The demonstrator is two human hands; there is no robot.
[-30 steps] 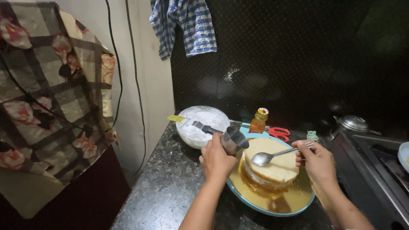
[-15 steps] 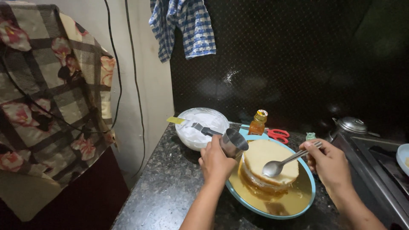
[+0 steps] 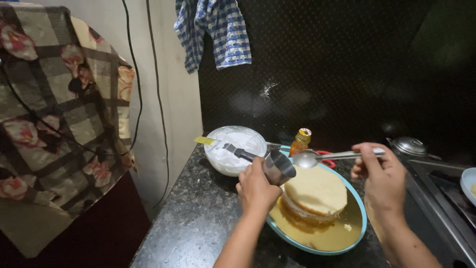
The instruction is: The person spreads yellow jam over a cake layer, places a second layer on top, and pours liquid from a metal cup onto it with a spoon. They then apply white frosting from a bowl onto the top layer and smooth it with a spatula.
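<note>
- A small steel cup [image 3: 278, 167] is gripped in the closed left hand [image 3: 258, 191], tilted beside the sponge cake [image 3: 316, 191].
- A spoon [image 3: 327, 157] is pinched by the right hand [image 3: 381, 179] at the cup's rim.
- The cake is seated on a gold board in a blue-rimmed plate [image 3: 358, 231].

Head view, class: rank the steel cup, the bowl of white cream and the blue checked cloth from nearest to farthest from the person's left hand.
1. Steel cup: held in the left hand, over the cake's left edge.
2. Bowl of white cream: on the counter just behind the hand, to its left.
3. Blue checked cloth: hanging high on the wall, far above.
</note>
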